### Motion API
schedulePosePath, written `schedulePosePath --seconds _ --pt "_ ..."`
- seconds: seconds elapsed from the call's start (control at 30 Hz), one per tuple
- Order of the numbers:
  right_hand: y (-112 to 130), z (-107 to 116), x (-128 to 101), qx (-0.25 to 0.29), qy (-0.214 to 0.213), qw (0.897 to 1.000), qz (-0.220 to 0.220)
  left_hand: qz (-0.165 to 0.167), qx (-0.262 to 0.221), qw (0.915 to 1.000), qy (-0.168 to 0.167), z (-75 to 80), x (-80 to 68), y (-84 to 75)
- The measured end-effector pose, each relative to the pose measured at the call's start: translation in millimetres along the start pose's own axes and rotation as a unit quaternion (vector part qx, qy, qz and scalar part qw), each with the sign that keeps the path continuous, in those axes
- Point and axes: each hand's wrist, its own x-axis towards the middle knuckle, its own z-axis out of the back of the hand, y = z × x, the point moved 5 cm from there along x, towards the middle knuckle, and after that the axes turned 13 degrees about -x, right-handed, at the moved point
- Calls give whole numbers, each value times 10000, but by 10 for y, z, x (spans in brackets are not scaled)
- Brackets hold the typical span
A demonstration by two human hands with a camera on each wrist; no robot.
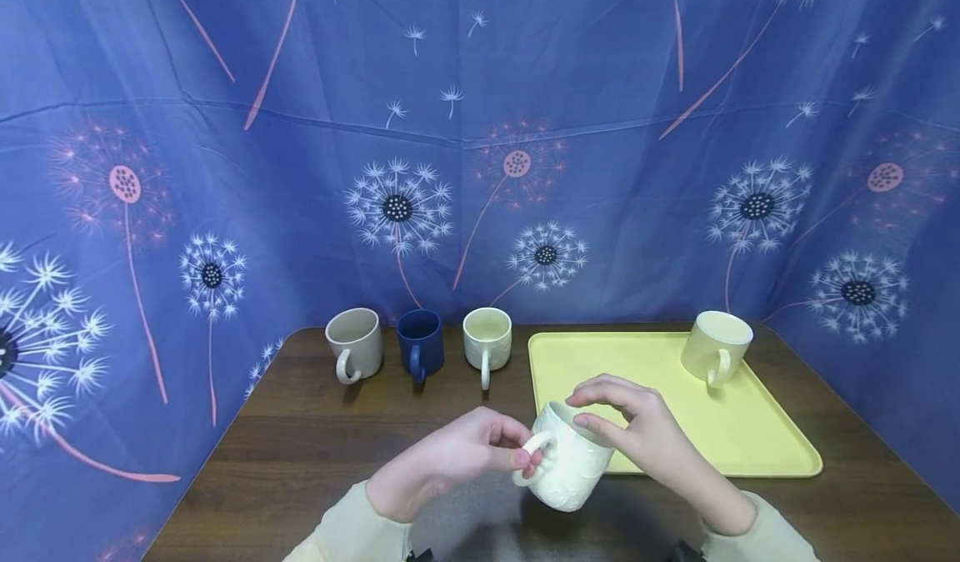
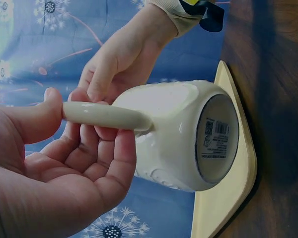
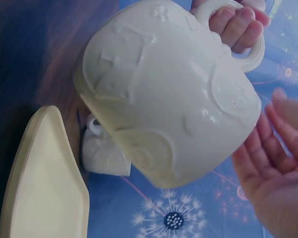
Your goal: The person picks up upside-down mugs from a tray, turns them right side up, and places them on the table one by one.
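Note:
A cream embossed mug (image 1: 567, 472) hangs tilted above the table, just left of the yellow tray (image 1: 750, 441). My left hand (image 1: 517, 455) holds it by the handle, with fingers through the loop and the thumb pressed on top. In the left wrist view the mug (image 2: 188, 134) shows its base and label. My right hand (image 1: 603, 408) arches over the rim with relaxed fingers. In the right wrist view its palm (image 3: 278, 168) lies spread beside the mug (image 3: 169, 94). Whether it touches the rim is unclear.
A pale mug (image 1: 716, 345) stands on the tray's far right corner. A beige mug (image 1: 354, 343), a dark blue mug (image 1: 420, 343) and a cream mug (image 1: 487, 338) line the table's back edge. A blue dandelion-print cloth walls in the table.

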Motion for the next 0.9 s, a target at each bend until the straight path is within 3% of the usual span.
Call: schedulePosePath --seconds 0.17,0.43,0.63,0.9 --pt "-140 68 -13 -1 -280 9972 -696 -155 -67 9998 -125 14 -39 12" --pt "-317 223 -29 -528 -230 9872 -1488 -319 -180 9987 -368 39 -124 15" --pt "-431 379 -41 -911 -216 9778 -1873 -389 -117 9978 -519 73 -183 25" --pt "-635 523 -68 -843 -15 9675 -2385 -522 -139 9955 -779 107 -253 46"
